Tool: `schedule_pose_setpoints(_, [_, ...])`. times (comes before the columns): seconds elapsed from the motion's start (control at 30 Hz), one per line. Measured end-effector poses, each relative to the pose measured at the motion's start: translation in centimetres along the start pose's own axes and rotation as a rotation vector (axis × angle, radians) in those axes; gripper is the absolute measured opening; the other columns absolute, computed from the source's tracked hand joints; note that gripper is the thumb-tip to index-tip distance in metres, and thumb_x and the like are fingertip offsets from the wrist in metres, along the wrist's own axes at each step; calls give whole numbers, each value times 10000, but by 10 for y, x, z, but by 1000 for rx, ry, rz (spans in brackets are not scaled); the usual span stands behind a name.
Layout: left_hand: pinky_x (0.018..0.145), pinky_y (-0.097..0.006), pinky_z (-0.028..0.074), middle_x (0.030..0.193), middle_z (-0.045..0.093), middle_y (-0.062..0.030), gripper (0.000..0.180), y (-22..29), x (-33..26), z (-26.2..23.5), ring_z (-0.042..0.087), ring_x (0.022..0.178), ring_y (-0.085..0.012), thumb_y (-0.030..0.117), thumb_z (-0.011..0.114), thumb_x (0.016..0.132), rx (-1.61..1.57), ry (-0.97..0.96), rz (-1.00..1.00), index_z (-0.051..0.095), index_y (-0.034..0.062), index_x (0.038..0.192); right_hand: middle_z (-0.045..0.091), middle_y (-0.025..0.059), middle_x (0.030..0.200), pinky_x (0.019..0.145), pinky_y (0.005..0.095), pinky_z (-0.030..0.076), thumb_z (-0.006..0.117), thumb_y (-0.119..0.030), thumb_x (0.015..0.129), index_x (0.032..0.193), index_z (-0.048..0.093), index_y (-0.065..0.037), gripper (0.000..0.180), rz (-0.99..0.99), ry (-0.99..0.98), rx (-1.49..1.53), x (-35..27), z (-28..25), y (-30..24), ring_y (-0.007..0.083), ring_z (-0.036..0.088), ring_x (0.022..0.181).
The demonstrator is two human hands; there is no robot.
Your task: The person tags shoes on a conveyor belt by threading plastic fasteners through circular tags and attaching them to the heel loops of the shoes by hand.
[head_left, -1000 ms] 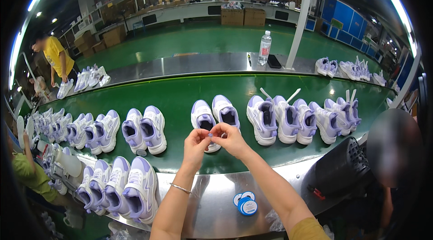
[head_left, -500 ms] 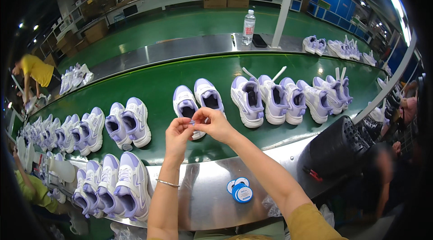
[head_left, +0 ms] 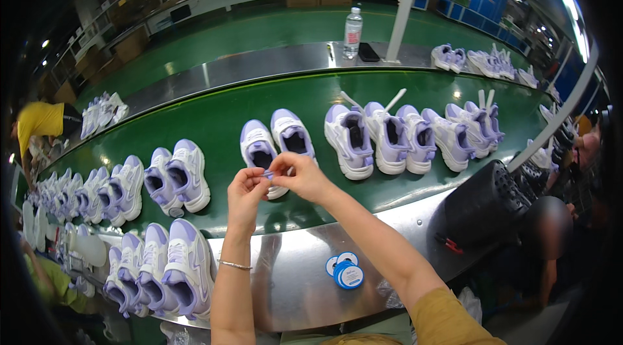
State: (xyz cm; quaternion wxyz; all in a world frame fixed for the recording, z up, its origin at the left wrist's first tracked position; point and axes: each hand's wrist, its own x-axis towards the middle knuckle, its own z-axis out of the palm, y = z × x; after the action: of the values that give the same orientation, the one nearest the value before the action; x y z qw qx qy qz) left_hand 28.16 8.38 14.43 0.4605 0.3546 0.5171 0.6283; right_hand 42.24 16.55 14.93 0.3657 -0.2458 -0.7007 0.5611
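Observation:
My left hand (head_left: 244, 197) and my right hand (head_left: 301, 178) meet fingertip to fingertip over the near side of the green conveyor belt (head_left: 295, 216). Both pinch a small lilac piece (head_left: 268, 175), too tiny and too covered by fingers to tell its kind. Just behind them stands a pair of white and lilac sneakers, the left sneaker (head_left: 254, 135) and the right sneaker (head_left: 286, 122), toes pointing away. My hands hide part of their heels. Round blue-rimmed white tags (head_left: 349, 276) lie in a loose pile on the metal ledge (head_left: 295, 280) before me.
More sneakers line the belt at left (head_left: 186, 173) and right (head_left: 350, 140); others (head_left: 185, 267) stand on the ledge's left. A black perforated cylinder (head_left: 477, 215) is at right. Beyond the belt are a water bottle (head_left: 352, 35) and a phone (head_left: 368, 53). Co-workers are at both sides.
The view has shifted slightly, so most things sit a little further left and higher. My hands keep their pinch on the small lilac piece. The person in yellow at far left bends lower.

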Motion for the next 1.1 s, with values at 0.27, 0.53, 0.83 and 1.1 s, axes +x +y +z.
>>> schedule_pose_setpoints(0.27, [584,-214,432,800,622,-40,220,0,1,-1,546,663,-84,13,633,814,-23,-4,-6,554,-11,1018,606,-7,769,566,197,418,685,-62,763,882,619,-39,138,44,-42,-57,0,3,-2,45,553,695])
schedule_pose_setpoints(0.53, [569,-220,459,783,628,-58,217,-6,-2,-10,562,635,-100,5,625,827,-33,-43,-76,562,-29,1032,590,12,698,616,229,449,678,-60,753,817,608,-17,104,56,-92,90,1,2,5,72,549,676])
schedule_pose_setpoints(0.83, [583,-221,444,849,601,-24,143,-18,-15,-15,544,718,-91,61,612,859,218,95,20,620,14,993,565,78,834,688,388,471,633,-108,764,782,577,-64,73,-200,453,-1283,-47,-93,-17,281,542,812])
schedule_pose_setpoints(1.1, [679,-270,484,1069,574,-133,299,-3,-64,21,561,906,-183,105,607,871,521,116,316,557,-1,1146,555,112,803,639,405,472,636,-169,800,793,547,-55,145,-148,292,-1265,-68,-89,-7,307,560,748])
